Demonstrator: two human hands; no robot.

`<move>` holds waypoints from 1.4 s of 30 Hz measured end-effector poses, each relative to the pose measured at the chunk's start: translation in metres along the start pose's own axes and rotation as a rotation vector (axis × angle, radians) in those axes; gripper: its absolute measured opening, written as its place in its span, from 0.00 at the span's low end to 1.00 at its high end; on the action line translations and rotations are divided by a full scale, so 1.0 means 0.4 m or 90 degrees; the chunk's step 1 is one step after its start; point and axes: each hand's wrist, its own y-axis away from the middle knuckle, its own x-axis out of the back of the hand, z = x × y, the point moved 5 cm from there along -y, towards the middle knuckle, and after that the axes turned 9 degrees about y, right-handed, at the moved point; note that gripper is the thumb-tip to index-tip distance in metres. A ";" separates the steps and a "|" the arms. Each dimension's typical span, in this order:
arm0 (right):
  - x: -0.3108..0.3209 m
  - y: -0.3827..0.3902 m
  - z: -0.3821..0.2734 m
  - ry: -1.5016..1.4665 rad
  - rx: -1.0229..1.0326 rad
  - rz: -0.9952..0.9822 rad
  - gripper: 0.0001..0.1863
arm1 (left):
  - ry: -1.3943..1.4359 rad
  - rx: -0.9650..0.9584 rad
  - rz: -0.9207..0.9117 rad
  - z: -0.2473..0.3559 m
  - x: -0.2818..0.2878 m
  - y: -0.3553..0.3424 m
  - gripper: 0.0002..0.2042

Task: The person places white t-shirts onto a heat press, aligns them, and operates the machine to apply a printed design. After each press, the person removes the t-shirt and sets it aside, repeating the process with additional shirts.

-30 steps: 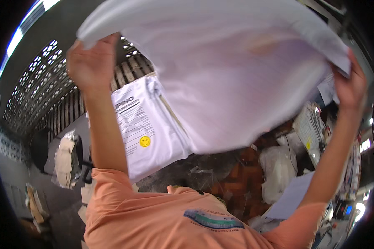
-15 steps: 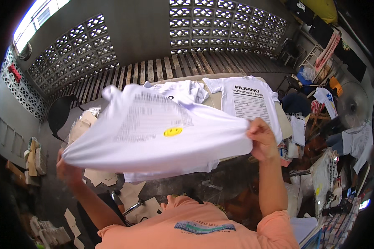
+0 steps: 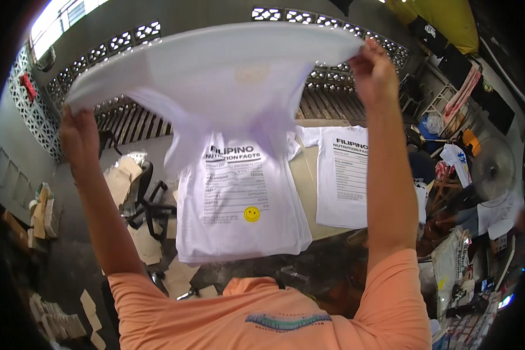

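Observation:
A white T-shirt (image 3: 207, 70) is held stretched in the air by its hem, slightly blurred, with its sleeves hanging down. My left hand (image 3: 79, 125) is closed on its left corner, and my right hand (image 3: 372, 67) grips its right corner. Beneath it, a stack of white T-shirts with dark print and a yellow smiley (image 3: 242, 233) lies on a pale table (image 3: 309, 169); the upper part of the stack is partly hidden. To the right lies another printed white T-shirt (image 3: 338, 216), partly behind my right arm.
A standing fan (image 3: 492, 169) is at the right, among clothes and clutter. A black office chair (image 3: 151, 207) and cardboard pieces (image 3: 122, 178) stand left of the table. A slatted bench (image 3: 140, 122) runs along the back wall with patterned vent blocks (image 3: 268, 13).
From half a second ago, the held shirt has risen from low over the table to high in front of me, both hands lifted with it. More of the stack beneath now shows.

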 end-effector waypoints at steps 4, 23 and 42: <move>0.056 0.002 0.050 0.123 -0.170 0.012 0.11 | -0.075 0.041 -0.002 -0.032 0.059 0.026 0.15; 0.653 1.172 0.524 0.966 -0.544 -0.167 0.12 | -1.314 0.565 -0.468 -0.315 0.596 0.818 0.14; 0.699 1.391 -1.362 1.441 -0.460 0.401 0.12 | -0.305 0.622 -1.543 -0.974 -0.608 2.043 0.18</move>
